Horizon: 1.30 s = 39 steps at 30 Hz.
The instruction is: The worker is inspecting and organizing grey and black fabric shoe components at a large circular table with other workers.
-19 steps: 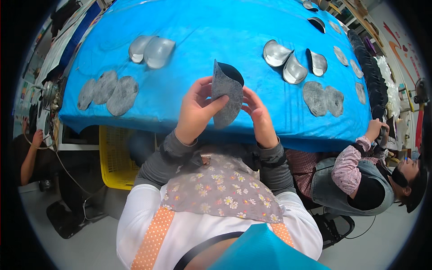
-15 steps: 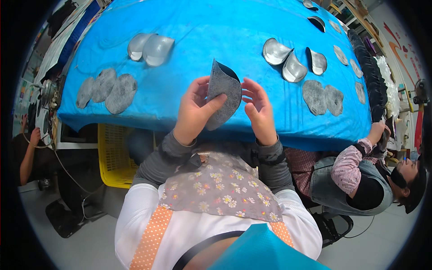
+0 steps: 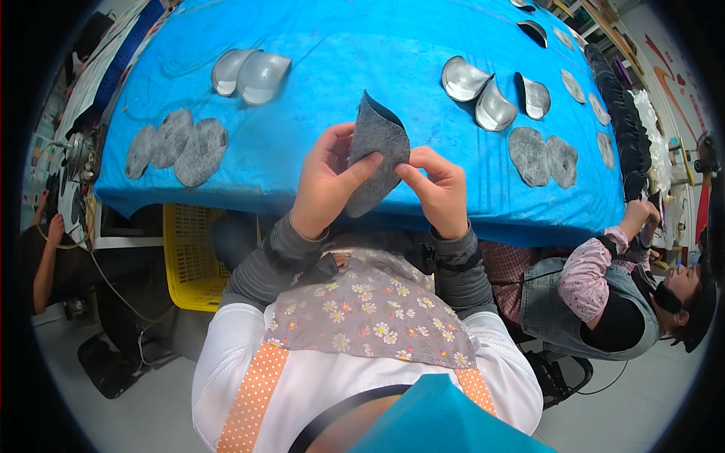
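The left hand [image 3: 323, 185] grips the curved grey felt [image 3: 379, 151] by its left side, thumb in front; the right hand [image 3: 440, 192] pinches its right edge. The felt is held up over the blue desk's [image 3: 340, 45] near part, flat pads [image 3: 201, 152] lying well to its left.

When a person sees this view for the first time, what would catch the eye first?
Probably the bright blue table cover across the upper half. Then, at centre, the curved grey piece, held by the left hand and pinched at its right edge by the right hand. The yellow basket stands out at lower left.
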Available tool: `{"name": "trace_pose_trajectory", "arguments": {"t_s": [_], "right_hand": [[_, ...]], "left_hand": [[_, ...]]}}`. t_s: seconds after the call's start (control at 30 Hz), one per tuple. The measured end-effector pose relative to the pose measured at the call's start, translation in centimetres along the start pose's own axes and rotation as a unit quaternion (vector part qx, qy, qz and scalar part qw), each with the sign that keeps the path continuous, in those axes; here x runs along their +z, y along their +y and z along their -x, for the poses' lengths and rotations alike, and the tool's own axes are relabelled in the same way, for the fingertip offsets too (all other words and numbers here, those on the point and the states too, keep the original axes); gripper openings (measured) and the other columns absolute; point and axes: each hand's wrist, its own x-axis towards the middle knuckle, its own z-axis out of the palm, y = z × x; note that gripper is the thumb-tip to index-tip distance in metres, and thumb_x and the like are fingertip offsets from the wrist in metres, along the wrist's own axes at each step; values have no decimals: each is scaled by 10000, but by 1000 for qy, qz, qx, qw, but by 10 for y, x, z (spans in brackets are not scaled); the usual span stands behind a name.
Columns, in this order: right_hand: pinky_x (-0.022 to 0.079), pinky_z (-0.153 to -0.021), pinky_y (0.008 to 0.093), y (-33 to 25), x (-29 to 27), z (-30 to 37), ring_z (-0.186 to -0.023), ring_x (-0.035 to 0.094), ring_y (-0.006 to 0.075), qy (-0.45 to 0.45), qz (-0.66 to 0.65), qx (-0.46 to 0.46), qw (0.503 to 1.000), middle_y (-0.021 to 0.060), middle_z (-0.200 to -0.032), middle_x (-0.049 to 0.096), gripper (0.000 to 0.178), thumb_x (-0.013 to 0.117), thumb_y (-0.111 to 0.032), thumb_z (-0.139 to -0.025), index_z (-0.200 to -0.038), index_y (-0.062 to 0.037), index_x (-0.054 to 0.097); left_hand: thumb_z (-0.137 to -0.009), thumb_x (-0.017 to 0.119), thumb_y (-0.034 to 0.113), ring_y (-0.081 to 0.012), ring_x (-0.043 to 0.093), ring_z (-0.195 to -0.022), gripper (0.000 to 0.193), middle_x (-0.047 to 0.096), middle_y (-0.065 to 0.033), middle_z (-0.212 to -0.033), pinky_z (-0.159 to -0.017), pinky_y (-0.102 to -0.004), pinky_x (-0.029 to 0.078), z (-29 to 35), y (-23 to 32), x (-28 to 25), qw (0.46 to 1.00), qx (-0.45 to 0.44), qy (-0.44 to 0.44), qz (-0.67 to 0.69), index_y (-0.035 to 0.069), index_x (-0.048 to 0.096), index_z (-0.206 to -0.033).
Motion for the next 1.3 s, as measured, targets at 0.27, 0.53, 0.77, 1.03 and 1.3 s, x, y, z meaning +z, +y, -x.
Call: {"name": "trace_pose_trajectory", "arguments": {"t_s": [0.27, 0.53, 0.77, 1.03, 1.3], "right_hand": [[420, -695, 218, 1, -14, -7, -758, 543, 69, 195, -144, -49, 969, 7, -820, 629, 89, 626, -64, -851, -833, 23, 638], [448, -840, 304, -5, -23, -16, -932, 569, 144, 232, -287, -193, 909, 83, -993, 623, 233, 536, -197, -921, -1000, 12, 600], [456, -838, 318, -4, -18, -14, -922, 579, 157, 199, -297, -184, 916, 78, -1002, 625, 234, 555, -215, -908, -1000, -6, 606], [464, -841, 317, -6, -10, -15, -932, 586, 162, 232, -290, -165, 913, 100, -1016, 623, 275, 549, -225, -910, -1014, 26, 596], [457, -866, 324, -4, -13, -15, -951, 587, 178, 207, -276, -148, 927, 125, -1033, 618, 276, 515, -198, -929, -1021, 51, 586]], "left_hand": [[-881, 594, 266, -201, 453, -1126, 525, 439, -111, -1268, -934, -315, 369, -6, 0, 2, 968, 214, 116, -55, 37, 366, -1294], [-848, 635, 139, -119, 577, -916, 229, 627, -52, -980, -829, -274, 459, 2, -1, 27, 1000, 22, -6, -20, 4, 594, -1028], [-801, 672, 38, -114, 577, -917, 252, 632, -79, -981, -814, -259, 471, 7, 2, 41, 997, 73, 18, -17, -23, 602, -1036], [-813, 661, 26, -40, 558, -738, 122, 641, -14, -824, -634, -176, 442, 7, 0, 40, 993, 58, 101, 6, -18, 636, -924], [-811, 666, 37, -37, 561, -722, 108, 640, -12, -805, -632, -175, 446, 4, -2, 38, 993, 31, 113, 31, -13, 636, -902]]}}
